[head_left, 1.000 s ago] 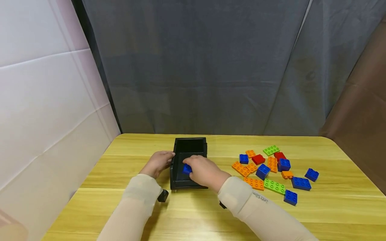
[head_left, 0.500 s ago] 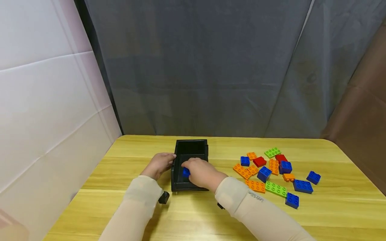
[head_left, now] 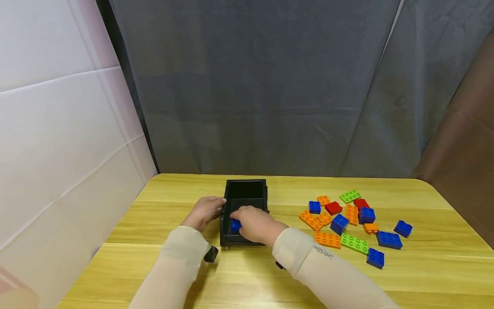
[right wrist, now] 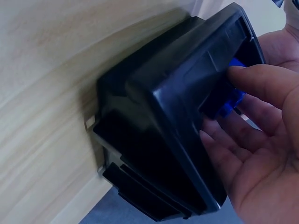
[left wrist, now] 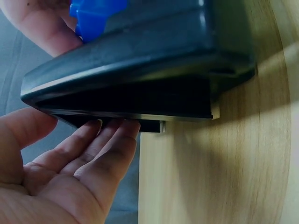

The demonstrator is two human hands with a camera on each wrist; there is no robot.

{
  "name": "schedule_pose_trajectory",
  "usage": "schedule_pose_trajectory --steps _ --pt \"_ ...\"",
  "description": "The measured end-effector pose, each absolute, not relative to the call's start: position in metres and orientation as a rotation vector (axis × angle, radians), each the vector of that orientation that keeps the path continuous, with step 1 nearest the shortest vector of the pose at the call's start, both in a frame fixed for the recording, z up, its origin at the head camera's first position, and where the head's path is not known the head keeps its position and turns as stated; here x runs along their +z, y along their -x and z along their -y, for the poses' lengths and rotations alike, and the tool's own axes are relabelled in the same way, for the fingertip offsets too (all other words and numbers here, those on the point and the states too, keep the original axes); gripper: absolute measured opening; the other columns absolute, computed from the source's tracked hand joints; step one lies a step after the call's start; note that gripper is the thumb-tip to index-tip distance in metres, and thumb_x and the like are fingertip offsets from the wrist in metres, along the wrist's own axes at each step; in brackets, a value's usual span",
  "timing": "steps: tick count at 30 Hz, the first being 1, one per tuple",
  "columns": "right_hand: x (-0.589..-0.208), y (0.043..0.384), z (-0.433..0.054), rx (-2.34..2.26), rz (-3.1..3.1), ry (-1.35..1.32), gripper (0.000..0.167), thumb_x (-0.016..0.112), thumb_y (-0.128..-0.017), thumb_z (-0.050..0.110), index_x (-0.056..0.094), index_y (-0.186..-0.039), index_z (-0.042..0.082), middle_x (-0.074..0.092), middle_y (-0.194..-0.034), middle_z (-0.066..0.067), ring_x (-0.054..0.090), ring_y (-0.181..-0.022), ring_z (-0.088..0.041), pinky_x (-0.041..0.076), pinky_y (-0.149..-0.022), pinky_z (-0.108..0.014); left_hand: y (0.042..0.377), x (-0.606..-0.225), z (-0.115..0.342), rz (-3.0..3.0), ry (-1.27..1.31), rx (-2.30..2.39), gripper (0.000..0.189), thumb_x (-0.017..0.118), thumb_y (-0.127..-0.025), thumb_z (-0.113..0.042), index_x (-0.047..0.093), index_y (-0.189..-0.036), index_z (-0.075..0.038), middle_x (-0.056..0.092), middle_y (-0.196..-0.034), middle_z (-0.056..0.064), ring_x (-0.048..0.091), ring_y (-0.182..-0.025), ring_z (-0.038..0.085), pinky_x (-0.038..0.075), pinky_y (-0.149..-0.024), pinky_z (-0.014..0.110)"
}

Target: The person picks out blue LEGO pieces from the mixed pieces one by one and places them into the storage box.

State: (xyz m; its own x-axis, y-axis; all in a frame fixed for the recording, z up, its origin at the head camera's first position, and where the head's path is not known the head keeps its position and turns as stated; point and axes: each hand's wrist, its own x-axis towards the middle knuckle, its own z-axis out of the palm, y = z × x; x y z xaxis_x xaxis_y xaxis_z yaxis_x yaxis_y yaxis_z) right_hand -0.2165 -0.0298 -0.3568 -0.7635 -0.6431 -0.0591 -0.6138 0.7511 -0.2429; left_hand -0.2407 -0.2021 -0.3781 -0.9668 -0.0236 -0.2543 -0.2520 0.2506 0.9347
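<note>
Grey cloth [head_left: 247, 94] hangs behind the work area, white cloth [head_left: 58, 137] on the 9 o'clock side, brown cloth [head_left: 463, 137] on the 3 o'clock side. Surface: wooden table [head_left: 115, 266]. Clock directions follow the head view, 12 being the table's far edge.

Black bin [head_left: 247, 188]: on the table, opening up. Long axis runs nearly 12 to 6, the near end set slightly toward 7.

Blue brick [head_left: 236, 226]: inside the bin, toward 7 o'clock from its middle. Left wrist view shows studs on the side facing away from the tabletop. Long axis cannot be told; fingers cover part of it. Contact with the bin floor also cannot be told.

Right hand [head_left: 256, 223]: comes in over the bin from 4 o'clock; thumb and fingers are bent about the blue brick, gripping it.

Left hand [head_left: 203, 212]: at the bin's 9 o'clock side, open, fingers nearly straight and laid against the outer wall, thumb by the rim.

Loose bricks lie well apart from the bin, toward 3 o'clock. Among them: near green brick [head_left: 354, 243], long axis 10 to 4; far green brick [head_left: 350, 196], 8 to 2; long blue brick [head_left: 389, 240], just off 9 to 3.
</note>
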Motion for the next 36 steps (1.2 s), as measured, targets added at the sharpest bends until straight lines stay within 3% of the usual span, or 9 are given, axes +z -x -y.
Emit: schedule_pose_trajectory --steps 14,23,29,36 --pt "-0.361 0.219 0.037 -0.228 -2.774 1.06 0.044 0.068 -0.091 0.015 0.058 -0.134 0.014 0.06 -0.131 -0.004 0.057 -0.119 -0.019 0.047 -0.1 -0.031 0.237 -0.377 0.201 -2.341 0.251 1.805 0.041 0.044 -0.103 -0.015 0.049 -0.132 0.014 0.047 -0.137 0.03 0.047 -0.127 0.042 0.037 -0.107 0.051" --pt "-0.362 0.224 0.041 -0.176 -2.748 1.04 0.043 0.067 -0.091 0.016 0.059 -0.133 0.015 0.061 -0.129 -0.003 0.057 -0.118 -0.019 0.047 -0.1 -0.032 0.236 -0.38 0.204 -2.349 0.227 1.84 0.04 0.05 -0.1 -0.019 0.057 -0.125 0.012 0.057 -0.127 0.026 0.056 -0.118 0.037 0.043 -0.102 0.049" --pt "-0.363 0.227 0.044 -0.19 -2.737 1.015 0.043 0.068 -0.09 0.015 0.06 -0.133 0.015 0.063 -0.127 -0.001 0.058 -0.117 -0.018 0.048 -0.099 -0.032 0.235 -0.376 0.2 -2.325 0.279 1.842 0.039 0.046 -0.101 -0.014 0.052 -0.129 0.012 0.05 -0.135 0.028 0.05 -0.125 0.04 0.039 -0.107 0.049" --pt "-0.362 0.228 0.045 -0.225 -2.709 1.012 0.043 0.07 -0.088 0.012 0.061 -0.131 0.016 0.064 -0.124 -0.001 0.06 -0.114 -0.017 0.048 -0.098 -0.031 0.235 -0.375 0.199 -2.331 0.286 1.838 0.038 0.045 -0.102 -0.014 0.054 -0.127 0.013 0.052 -0.133 0.028 0.051 -0.124 0.04 0.039 -0.106 0.049"
